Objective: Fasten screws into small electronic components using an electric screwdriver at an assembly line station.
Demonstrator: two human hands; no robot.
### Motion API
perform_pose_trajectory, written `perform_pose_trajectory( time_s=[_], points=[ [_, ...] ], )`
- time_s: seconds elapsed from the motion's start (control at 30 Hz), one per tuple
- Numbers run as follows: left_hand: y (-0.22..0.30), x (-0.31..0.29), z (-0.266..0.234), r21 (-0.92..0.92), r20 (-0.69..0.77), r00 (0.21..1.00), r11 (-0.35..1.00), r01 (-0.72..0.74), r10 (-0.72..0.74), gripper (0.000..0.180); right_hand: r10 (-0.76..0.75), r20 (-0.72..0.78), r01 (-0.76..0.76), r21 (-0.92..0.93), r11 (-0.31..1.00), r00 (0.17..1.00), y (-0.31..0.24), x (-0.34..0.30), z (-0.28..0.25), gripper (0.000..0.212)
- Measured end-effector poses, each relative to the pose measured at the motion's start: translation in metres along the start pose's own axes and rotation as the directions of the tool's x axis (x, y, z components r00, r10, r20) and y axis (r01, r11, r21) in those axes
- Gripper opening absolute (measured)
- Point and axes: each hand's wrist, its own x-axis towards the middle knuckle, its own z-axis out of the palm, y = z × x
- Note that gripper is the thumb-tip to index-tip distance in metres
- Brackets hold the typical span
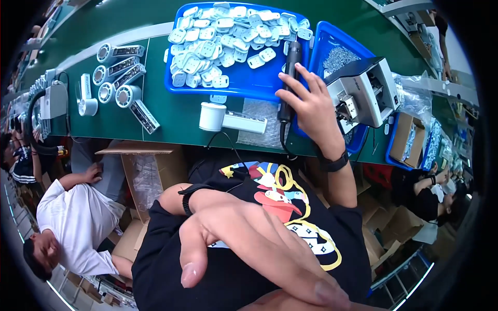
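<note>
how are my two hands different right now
The right hand reaches out over the green table and grips a black power screwdriver. The left hand is empty, fingers spread, close to the camera over the black shirt. Both wrists wear dark bands.

a black electric screwdriver (288, 83) stands nearly upright at the blue tray's front right corner, its cord trailing off the table's near edge, gripped around its lower body.
</note>
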Motion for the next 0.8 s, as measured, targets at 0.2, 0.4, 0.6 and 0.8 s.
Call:
perform_pose_trajectory(
  time_s=[0.2,0.4,0.6,0.8],
  points=[
    [0.059,-0.055,-0.048,0.559,-0.175,0.953,0.822,-0.111,0.247,0.042,0.503,-0.341,-0.142,0.700,0.700,0.794,-0.009,-0.020,-0.027,0.039],
    [0.027,-0.085,-0.091,0.908,-0.363,0.851,-0.347,0.233,-0.380,0.053,0.741,-0.658,0.241,0.747,0.620,0.135,-0.063,-0.066,-0.050,0.060],
    [-0.003,-0.118,-0.109,0.657,-0.597,0.651,-0.751,0.062,-0.469,0.056,0.722,-0.692,0.004,0.722,0.692,-0.015,-0.092,-0.089,-0.024,0.061],
    [0.008,-0.123,-0.113,0.704,-0.548,0.704,-0.703,0.098,-0.451,0.050,0.905,-0.358,-0.125,0.911,0.392,0.232,-0.071,-0.092,-0.002,0.077]
  ],
)
